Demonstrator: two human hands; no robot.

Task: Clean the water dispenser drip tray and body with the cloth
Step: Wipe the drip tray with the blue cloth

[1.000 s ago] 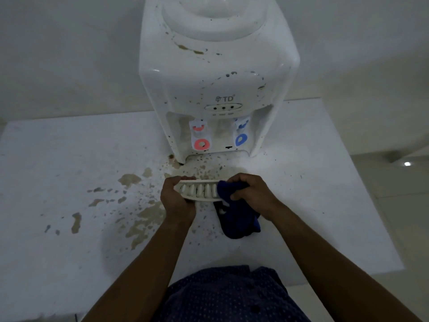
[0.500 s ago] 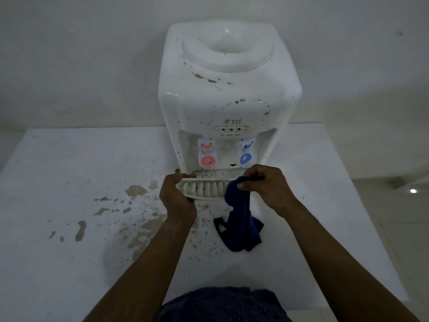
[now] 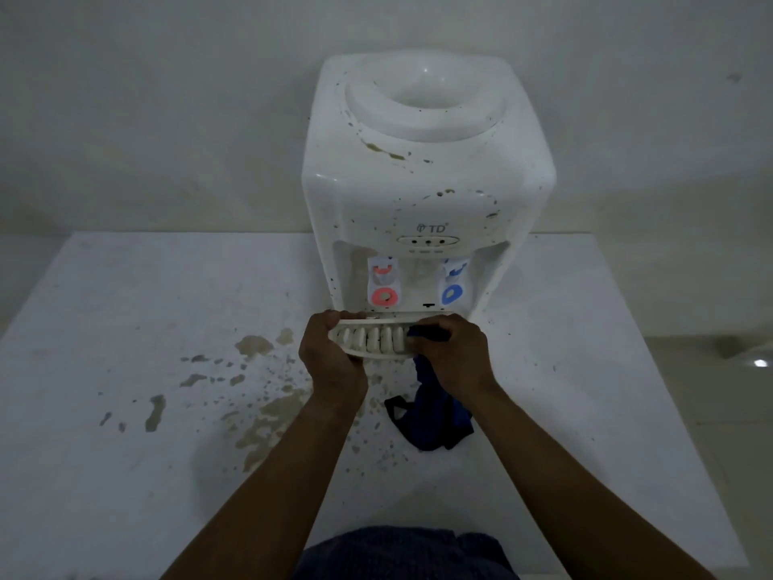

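Observation:
A white tabletop water dispenser with brown specks on its body stands at the back of a white table. Its slotted white drip tray is held just in front of the dispenser's base, below the red tap and the blue tap. My left hand grips the tray's left end. My right hand grips a dark blue cloth against the tray's right end, and the rest of the cloth hangs down to the table.
Brown stains and splatter cover the table left of and under my hands. The table's right edge drops to a tiled floor. A plain wall rises behind the dispenser.
Both hands have moved the tray and cloth closer to the dispenser's base. The camera has tilted up, showing the whole top of the dispenser.

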